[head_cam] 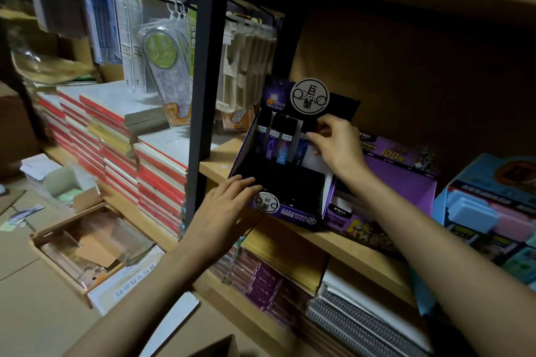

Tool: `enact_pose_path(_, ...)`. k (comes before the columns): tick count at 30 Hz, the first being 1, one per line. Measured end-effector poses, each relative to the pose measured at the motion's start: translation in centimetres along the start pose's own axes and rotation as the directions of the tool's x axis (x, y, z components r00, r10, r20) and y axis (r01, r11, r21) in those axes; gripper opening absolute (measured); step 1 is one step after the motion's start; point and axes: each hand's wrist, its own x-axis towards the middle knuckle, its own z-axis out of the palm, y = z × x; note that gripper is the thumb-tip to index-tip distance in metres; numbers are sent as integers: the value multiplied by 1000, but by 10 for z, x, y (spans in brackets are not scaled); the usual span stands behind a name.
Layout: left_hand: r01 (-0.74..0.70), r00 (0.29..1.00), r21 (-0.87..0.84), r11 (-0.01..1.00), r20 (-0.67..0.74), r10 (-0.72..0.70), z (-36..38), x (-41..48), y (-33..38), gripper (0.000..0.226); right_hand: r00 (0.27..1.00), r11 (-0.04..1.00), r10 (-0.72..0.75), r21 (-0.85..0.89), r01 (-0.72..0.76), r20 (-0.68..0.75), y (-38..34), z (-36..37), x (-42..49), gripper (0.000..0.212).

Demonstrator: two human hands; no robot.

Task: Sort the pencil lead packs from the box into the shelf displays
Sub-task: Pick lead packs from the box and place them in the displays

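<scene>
Lead packs (275, 142) stand in the display box (293, 211) on the shelf (342, 243).

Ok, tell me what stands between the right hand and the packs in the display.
Nothing visible does. The right hand pinches the rightmost pack; the left hand rests on the front of the display.

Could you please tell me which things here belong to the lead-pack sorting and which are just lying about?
Job: display box, lead packs, left hand resting on its front, right hand pinching a pack.
Lying about: stacked notebooks, hanging rulers, purple carton, floor tray.
</scene>
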Motion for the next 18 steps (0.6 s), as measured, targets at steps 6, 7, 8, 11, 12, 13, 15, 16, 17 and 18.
enact_pose_path(6,16,1000,-34,999,4,-16,-1,1,0,52,996,996,74,36,-76,53,-1,4,1,34)
enact_pose_path(7,15,1000,-39,999,5,-15,-1,1,0,52,994,995,95,18,-96,44,-2,6,3,36)
enact_pose_path(8,15,1000,-44,999,6,-15,-2,1,0,52,993,993,116,-7,-115,39,-3,7,5,37)
enact_pose_path(11,12,1000,-51,999,13,-11,-3,0,0,53,985,984,163,-85,-158,56,-5,13,10,29)
enact_pose_path(12,14,1000,-49,999,24,-13,-4,0,0,53,982,979,179,-106,-172,62,-5,15,11,27)
enact_pose_path(13,16,999,-49,999,34,-14,-4,0,0,54,978,974,197,-127,-187,63,-5,17,12,26)
enact_pose_path(15,20,999,-79,997,38,-18,-6,-2,2,53,968,960,242,-164,-228,74,-6,18,15,26)
enact_pose_path(16,27,999,-110,994,24,-24,-9,-3,4,51,959,953,268,-173,-249,96,-6,18,16,27)
enact_pose_path(17,29,999,-141,990,-11,-31,-13,-5,7,47,950,948,285,-185,-260,126,-8,17,15,27)
enact_pose_path(18,25,997,-163,986,-67,-36,-18,-9,9,41,946,945,285,-207,-251,152,-10,15,12,28)
